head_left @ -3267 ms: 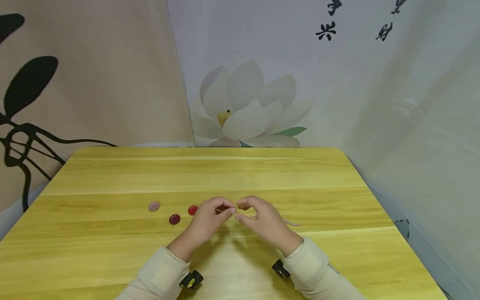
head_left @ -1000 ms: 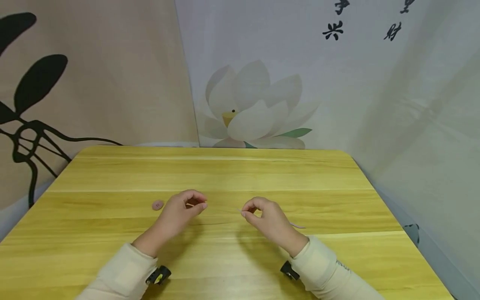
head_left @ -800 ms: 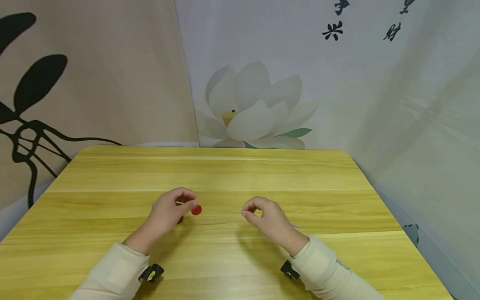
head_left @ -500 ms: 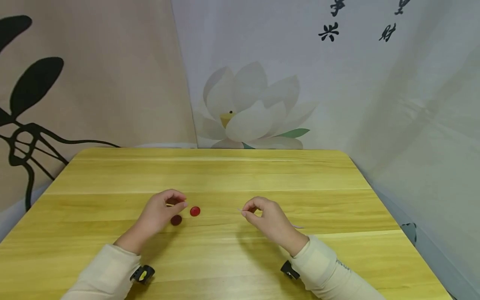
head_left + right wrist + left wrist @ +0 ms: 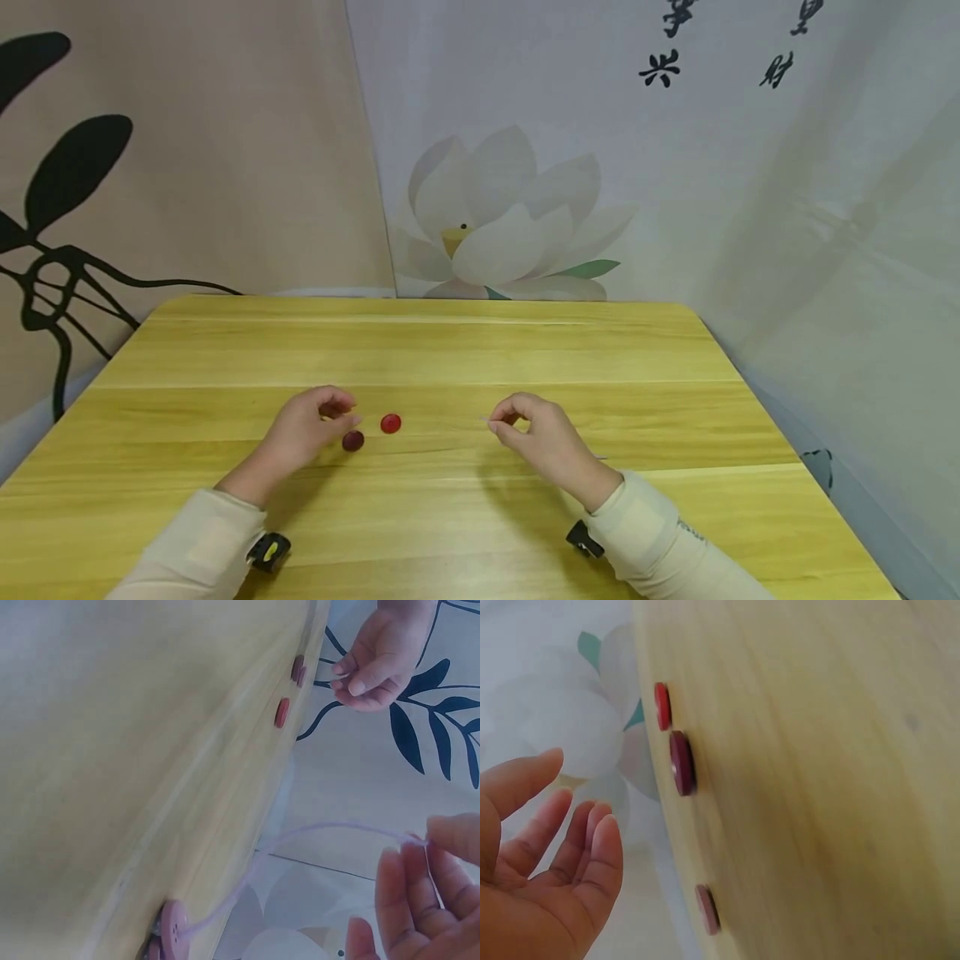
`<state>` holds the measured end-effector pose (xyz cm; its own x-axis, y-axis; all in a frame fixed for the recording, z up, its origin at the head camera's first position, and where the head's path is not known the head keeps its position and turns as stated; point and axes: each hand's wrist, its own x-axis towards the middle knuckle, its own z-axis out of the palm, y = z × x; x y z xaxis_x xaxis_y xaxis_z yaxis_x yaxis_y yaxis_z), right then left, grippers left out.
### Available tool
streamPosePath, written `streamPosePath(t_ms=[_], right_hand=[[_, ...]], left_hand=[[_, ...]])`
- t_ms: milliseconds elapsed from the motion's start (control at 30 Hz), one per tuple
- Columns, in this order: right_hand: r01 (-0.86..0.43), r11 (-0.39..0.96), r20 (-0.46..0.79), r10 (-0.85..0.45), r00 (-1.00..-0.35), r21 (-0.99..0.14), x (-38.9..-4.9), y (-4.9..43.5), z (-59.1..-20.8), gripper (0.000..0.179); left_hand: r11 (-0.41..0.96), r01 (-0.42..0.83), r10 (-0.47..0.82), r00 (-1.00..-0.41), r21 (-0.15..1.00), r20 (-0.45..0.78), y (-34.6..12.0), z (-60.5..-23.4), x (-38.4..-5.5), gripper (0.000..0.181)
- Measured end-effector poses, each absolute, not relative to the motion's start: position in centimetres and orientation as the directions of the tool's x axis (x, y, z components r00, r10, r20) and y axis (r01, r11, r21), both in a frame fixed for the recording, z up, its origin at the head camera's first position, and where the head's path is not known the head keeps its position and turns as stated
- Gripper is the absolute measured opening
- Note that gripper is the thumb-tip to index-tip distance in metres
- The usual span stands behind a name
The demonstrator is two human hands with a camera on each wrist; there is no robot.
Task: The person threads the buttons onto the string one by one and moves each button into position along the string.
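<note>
My left hand (image 5: 303, 429) hovers over the left part of the table with its fingers loosely bent and nothing between them. Just right of its fingertips lie a maroon button (image 5: 352, 441) and a bright red button (image 5: 391, 423). A dusty pink button (image 5: 708, 909) shows in the left wrist view; my left hand hides it in the head view. Between thumb and index finger, my right hand (image 5: 546, 442) pinches a thin pale purple cord (image 5: 337, 824). The cord runs down to a pink button (image 5: 175, 931), with darker pieces partly hidden behind it.
The wooden table (image 5: 480, 350) fills the lower view. Behind it hangs a pale cloth (image 5: 750, 208) printed with a lotus, leaves and characters. A black wrist device (image 5: 268, 552) sits at the left cuff, another black device (image 5: 585, 539) at the right.
The hands were together at the cord; my left hand has since come away and moved left over the buttons, uncovering the red and maroon ones. My right hand has stayed nearly still.
</note>
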<state>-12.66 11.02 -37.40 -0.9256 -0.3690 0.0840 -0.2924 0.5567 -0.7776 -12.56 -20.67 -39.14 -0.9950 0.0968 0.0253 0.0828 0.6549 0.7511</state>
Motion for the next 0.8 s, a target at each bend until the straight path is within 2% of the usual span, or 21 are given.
streamPosePath(t_ms=[800], right_hand=[[-0.276, 0.545, 0.064, -0.375, -0.925, -0.792, -13.1, 11.4, -37.4, 0.007]], left_hand=[[0.722, 0.064, 0.196, -0.974, 0.689, -0.115, -21.6, -40.6, -13.2, 0.04]])
